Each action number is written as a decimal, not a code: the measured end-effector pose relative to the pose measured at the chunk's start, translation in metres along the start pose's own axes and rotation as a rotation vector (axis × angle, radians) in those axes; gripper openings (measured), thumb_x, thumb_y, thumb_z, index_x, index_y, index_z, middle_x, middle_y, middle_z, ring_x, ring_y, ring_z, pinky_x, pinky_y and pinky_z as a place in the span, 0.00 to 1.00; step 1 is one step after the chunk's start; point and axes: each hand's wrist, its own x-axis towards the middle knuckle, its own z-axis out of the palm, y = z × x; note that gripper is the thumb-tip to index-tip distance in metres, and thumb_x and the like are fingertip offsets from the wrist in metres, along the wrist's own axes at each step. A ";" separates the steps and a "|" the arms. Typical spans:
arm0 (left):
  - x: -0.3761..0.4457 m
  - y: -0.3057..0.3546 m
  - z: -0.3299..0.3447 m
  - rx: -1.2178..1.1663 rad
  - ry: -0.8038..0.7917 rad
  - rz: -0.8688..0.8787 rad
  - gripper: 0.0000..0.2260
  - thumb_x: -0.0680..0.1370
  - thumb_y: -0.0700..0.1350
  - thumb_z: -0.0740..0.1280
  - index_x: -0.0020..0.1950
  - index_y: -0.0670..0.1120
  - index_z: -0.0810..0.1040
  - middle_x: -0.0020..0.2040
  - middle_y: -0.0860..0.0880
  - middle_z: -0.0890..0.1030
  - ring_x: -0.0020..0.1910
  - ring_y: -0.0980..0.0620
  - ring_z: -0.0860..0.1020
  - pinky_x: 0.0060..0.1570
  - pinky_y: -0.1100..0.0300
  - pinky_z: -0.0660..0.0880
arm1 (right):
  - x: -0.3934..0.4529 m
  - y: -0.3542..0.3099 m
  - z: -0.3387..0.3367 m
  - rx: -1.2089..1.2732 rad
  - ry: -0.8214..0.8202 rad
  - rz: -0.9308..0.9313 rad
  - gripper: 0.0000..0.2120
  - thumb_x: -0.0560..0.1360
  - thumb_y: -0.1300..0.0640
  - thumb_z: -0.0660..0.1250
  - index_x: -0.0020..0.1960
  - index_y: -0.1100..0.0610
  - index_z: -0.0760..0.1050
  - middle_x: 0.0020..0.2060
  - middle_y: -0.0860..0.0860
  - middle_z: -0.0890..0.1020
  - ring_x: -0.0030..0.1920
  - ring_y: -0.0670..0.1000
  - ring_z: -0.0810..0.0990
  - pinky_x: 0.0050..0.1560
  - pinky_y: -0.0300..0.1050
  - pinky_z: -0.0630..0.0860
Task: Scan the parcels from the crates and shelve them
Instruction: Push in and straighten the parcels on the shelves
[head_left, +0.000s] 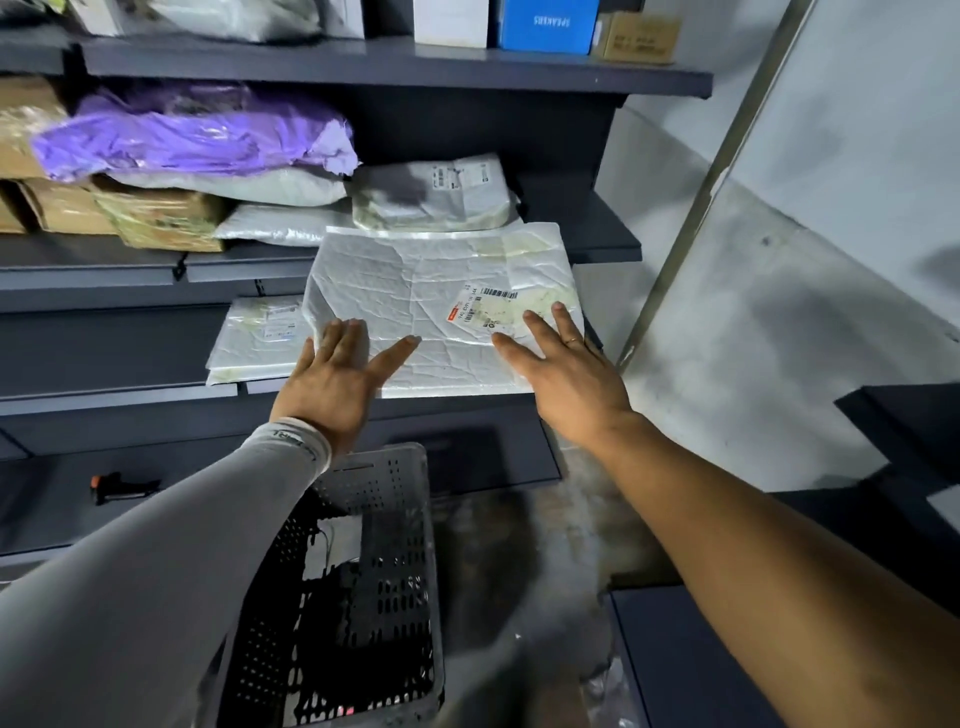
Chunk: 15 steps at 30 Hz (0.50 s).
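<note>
A large flat white padded parcel with a barcode label lies at the front of a dark grey shelf, its near edge sticking out past the shelf front. My left hand rests flat on its near left part, fingers straight. Fingers of my right hand are spread flat on the near right corner, over the label. A grey perforated crate stands on the floor below my arms; a dark item lies inside it.
Other white parcels lie left of the big one. The shelf above holds a white bag, a purple bag and brown boxes. A blue box stands on the top shelf. A metal post rises at right.
</note>
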 end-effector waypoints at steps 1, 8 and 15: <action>0.001 0.003 -0.006 -0.005 0.011 0.007 0.39 0.81 0.36 0.49 0.81 0.70 0.38 0.83 0.40 0.52 0.83 0.37 0.48 0.81 0.40 0.50 | -0.003 0.003 -0.005 -0.002 0.008 0.005 0.38 0.80 0.69 0.56 0.84 0.42 0.53 0.84 0.55 0.54 0.83 0.63 0.46 0.79 0.58 0.58; 0.027 0.011 -0.043 0.003 0.051 0.041 0.37 0.80 0.38 0.46 0.82 0.68 0.39 0.83 0.38 0.51 0.83 0.37 0.48 0.81 0.42 0.50 | 0.002 0.020 -0.043 -0.035 0.056 0.042 0.39 0.80 0.69 0.55 0.84 0.41 0.51 0.84 0.54 0.52 0.83 0.63 0.45 0.78 0.59 0.63; 0.059 -0.012 -0.058 0.027 0.034 0.093 0.38 0.75 0.41 0.39 0.84 0.65 0.42 0.82 0.37 0.55 0.83 0.36 0.50 0.81 0.39 0.52 | 0.034 0.016 -0.057 -0.082 0.072 0.063 0.38 0.80 0.69 0.57 0.84 0.42 0.53 0.84 0.54 0.56 0.83 0.64 0.49 0.76 0.57 0.66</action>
